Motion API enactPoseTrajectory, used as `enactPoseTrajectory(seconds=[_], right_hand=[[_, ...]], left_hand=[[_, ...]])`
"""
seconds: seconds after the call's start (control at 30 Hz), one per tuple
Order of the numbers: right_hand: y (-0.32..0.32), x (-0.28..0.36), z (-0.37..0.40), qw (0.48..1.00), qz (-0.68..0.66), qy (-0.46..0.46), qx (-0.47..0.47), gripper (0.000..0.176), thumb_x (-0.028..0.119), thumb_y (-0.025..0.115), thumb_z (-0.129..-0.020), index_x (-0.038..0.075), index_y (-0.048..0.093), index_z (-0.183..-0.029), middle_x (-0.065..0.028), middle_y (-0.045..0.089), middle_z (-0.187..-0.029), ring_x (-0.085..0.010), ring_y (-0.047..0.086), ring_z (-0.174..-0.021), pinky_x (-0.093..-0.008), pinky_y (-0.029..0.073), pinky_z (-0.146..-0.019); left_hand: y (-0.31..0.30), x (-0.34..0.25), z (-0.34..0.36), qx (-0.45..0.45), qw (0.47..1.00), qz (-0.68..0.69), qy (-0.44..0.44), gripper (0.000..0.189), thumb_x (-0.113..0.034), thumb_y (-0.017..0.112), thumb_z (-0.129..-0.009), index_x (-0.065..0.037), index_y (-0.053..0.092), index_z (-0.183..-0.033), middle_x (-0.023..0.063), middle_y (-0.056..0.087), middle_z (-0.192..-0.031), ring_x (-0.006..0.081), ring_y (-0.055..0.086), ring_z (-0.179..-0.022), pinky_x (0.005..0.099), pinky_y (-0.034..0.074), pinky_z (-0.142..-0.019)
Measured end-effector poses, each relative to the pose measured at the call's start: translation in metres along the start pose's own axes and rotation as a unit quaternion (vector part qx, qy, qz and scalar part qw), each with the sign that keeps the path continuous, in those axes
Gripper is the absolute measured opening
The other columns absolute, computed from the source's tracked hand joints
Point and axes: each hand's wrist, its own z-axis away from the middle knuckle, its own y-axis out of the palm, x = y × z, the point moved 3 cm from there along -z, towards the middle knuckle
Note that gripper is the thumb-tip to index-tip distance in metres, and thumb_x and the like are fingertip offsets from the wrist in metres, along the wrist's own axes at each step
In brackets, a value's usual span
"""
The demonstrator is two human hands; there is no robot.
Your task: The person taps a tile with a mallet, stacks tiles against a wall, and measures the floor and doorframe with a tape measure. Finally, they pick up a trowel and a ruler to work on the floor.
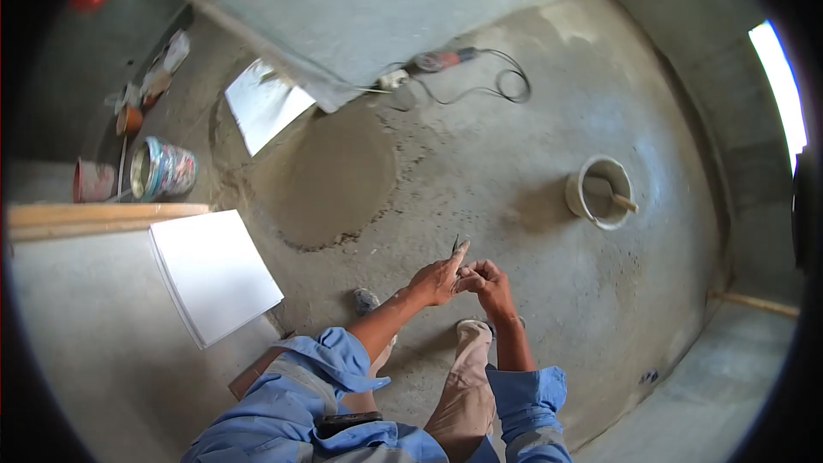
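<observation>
My left hand is closed around a small dark pointed tool, whose tip sticks out beside the raised thumb. The rest of that tool is hidden in the palm. Right against it, my right hand has its fingers curled and pinched at the left palm; what they pinch, if anything, I cannot make out. Both hands are together in front of my body, above the grey concrete floor. Beyond them lies a round patch of wet mortar.
A bucket with a wooden-handled tool stands at right. An angle grinder with a looped cord lies by the wall. White tiles are stacked at left, another white sheet farther off. A paint bucket stands at far left.
</observation>
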Motion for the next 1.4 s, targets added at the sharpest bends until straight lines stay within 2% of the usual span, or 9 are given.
enactPoseTrajectory(seconds=[0.13, 0.27, 0.47, 0.63, 0.9, 0.97, 1.1, 1.3, 1.4], right_hand=[[0.117, 0.026, -0.017, 0.944, 0.304, -0.045, 0.123, 0.016, 0.014, 0.068, -0.084, 0.003, 0.066, -0.095, -0.0038, 0.065, -0.081, -0.0114, 0.058, -0.075, -0.0285, 0.047, -0.067], [0.214, 0.05, -0.03, 0.927, 0.331, -0.001, 0.174, 0.017, 0.016, 0.072, -0.079, 0.001, 0.063, -0.083, -0.007, 0.063, -0.075, -0.014, 0.057, -0.07, -0.0303, 0.046, -0.063], [0.256, 0.112, -0.098, 0.994, -0.058, 0.028, 0.093, 0.014, 0.005, 0.064, -0.081, 0.01, 0.051, -0.084, -0.0034, 0.058, -0.075, -0.0143, 0.055, -0.068, -0.0277, 0.044, -0.065], [0.26, 0.128, -0.175, 0.992, -0.121, -0.016, 0.036, 0.011, 0.007, 0.062, -0.087, 0.01, 0.052, -0.087, -0.0009, 0.053, -0.077, -0.0109, 0.05, -0.065, -0.0254, 0.043, -0.061], [0.33, 0.022, -0.303, 0.995, 0.104, -0.003, -0.012, 0.022, 0.027, 0.062, -0.092, 0.006, 0.065, -0.087, 0.0026, 0.052, -0.07, -0.0078, 0.047, -0.057, -0.0242, 0.039, -0.052], [0.341, -0.01, -0.328, 0.985, 0.171, -0.009, 0.005, 0.022, 0.026, 0.062, -0.092, 0.005, 0.065, -0.085, 0.0026, 0.053, -0.068, -0.0079, 0.048, -0.057, -0.0246, 0.039, -0.052], [0.374, -0.048, -0.376, 0.906, 0.405, -0.099, 0.068, 0.027, 0.026, 0.061, -0.09, 0.001, 0.061, -0.079, -0.0072, 0.054, -0.064, -0.0151, 0.052, -0.057, -0.0317, 0.043, -0.055], [0.399, -0.072, -0.445, 0.782, 0.59, -0.186, 0.08, 0.028, 0.027, 0.058, -0.089, 0.001, 0.061, -0.081, -0.0181, 0.06, -0.071, -0.0325, 0.062, -0.066, -0.0394, 0.048, -0.064], [0.41, -0.071, -0.469, 0.739, 0.644, -0.184, 0.064, 0.027, 0.029, 0.056, -0.089, 0.002, 0.062, -0.086, -0.0195, 0.063, -0.077, -0.0383, 0.064, -0.074, -0.043, 0.049, -0.068]], left_hand=[[-0.073, 0.071, 0.076, -0.114, 0.993, -0.023, 0.02, 0.109, -0.083, 0.05, -0.071, -0.007, 0.031, -0.147, 0.0245, 0.059, -0.122, 0.0398, 0.057, -0.113, 0.0452, 0.045, -0.095], [-0.123, 0.157, 0.135, -0.186, 0.982, -0.029, 0.002, 0.095, -0.072, 0.062, -0.074, -0.008, 0.04, -0.141, 0.0221, 0.059, -0.122, 0.0351, 0.058, -0.113, 0.0432, 0.045, -0.095], [-0.152, 0.321, 0.21, -0.361, 0.906, 0.121, -0.181, 0.066, -0.058, 0.06, -0.085, -0.001, 0.06, -0.118, 0.0204, 0.065, -0.112, 0.0347, 0.062, -0.105, 0.0403, 0.047, -0.091], [-0.174, 0.348, 0.258, -0.306, 0.902, 0.082, -0.293, 0.056, -0.057, 0.052, -0.09, -0.004, 0.066, -0.104, 0.0207, 0.066, -0.108, 0.0373, 0.063, -0.101, 0.0428, 0.048, -0.087], [-0.099, 0.395, 0.143, -0.239, 0.89, 0.238, -0.308, 0.071, -0.069, 0.041, -0.09, -0.003, 0.066, -0.086, 0.0196, 0.066, -0.078, 0.0383, 0.065, -0.081, 0.0474, 0.048, -0.071], [-0.064, 0.393, 0.103, -0.231, 0.864, 0.321, -0.312, 0.072, -0.072, 0.037, -0.089, -0.006, 0.061, -0.076, 0.0095, 0.056, -0.061, 0.0208, 0.058, -0.06, 0.0398, 0.046, -0.058], [-0.013, 0.381, 0.037, -0.087, 0.82, 0.522, -0.218, 0.074, -0.072, 0.032, -0.091, -0.007, 0.068, -0.086, 0.0042, 0.064, -0.075, 0.0153, 0.06, -0.067, 0.0327, 0.048, -0.062], [0.004, 0.38, -0.08, -0.145, 0.727, 0.655, -0.149, 0.065, -0.064, 0.034, -0.096, -0.008, 0.065, -0.085, 0.0029, 0.061, -0.071, 0.0134, 0.057, -0.062, 0.0295, 0.046, -0.062], [-0.044, 0.37, -0.103, -0.081, 0.586, 0.799, -0.106, 0.062, -0.064, 0.034, -0.096, -0.009, 0.058, -0.08, 0.0046, 0.058, -0.066, 0.0145, 0.057, -0.059, 0.0295, 0.046, -0.062]])
